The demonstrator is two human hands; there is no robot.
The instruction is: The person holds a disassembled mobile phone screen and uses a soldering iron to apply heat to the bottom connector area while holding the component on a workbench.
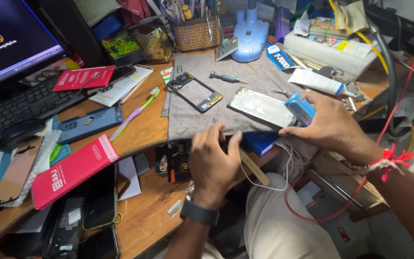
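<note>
The silver phone panel (263, 106) lies flat on the grey mat (192, 117), long axis slanting left to right. Right hand (331, 125) is nearer, gripping a small blue box (300, 108) at its right end. Left hand (212, 160) pinches the mat's front edge. Behind, a wicker basket (196, 34) holds tools.

**A crowded wooden desk in a small repair corner**

A worn wooden desk (144, 129) fills the scene, its brown top scuffed and covered edge to edge. A lit monitor (10, 38) glows dark blue at the far left above a black keyboard (25, 105). A grey cloth mat (192, 120) lies spread over the middle. At the back stand a woven basket (196, 34) of tools and a pale blue stand (250, 33). Red, black and yellow cables (398, 96) loop along the right side. Even, soft light falls across everything.
</note>
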